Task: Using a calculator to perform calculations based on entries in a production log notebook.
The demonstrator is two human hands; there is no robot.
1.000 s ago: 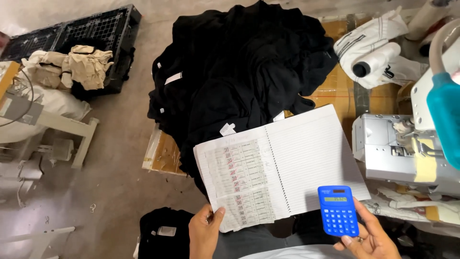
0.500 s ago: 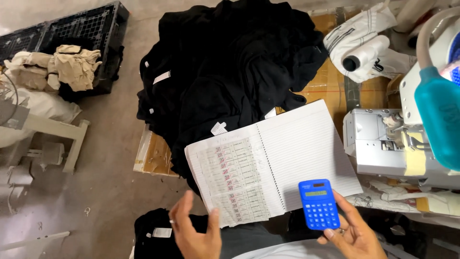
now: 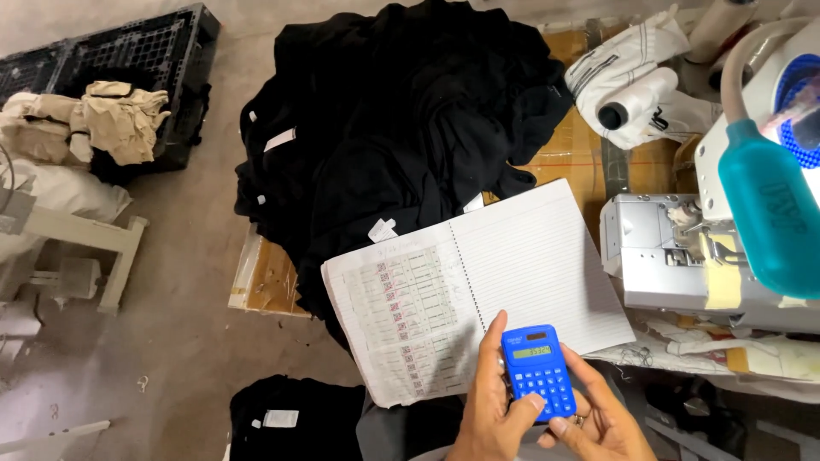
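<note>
Calculator (image 3: 538, 369) held over open notebook (image 3: 478, 294), beside black garments (image 3: 401, 128).

Both hands meet low at the frame's bottom edge, close together. The left hand (image 3: 495, 410) stands upright, fingers extended upward and thumb bent inward across the front. The right hand (image 3: 606, 418) cups beside it, fingers curled, a ring visible.

The calculator (image 3: 539, 369) sits over the open notebook (image 3: 478, 290), garment pile (image 3: 401, 128) behind it, sewing machine (image 3: 683, 256) right.
</note>
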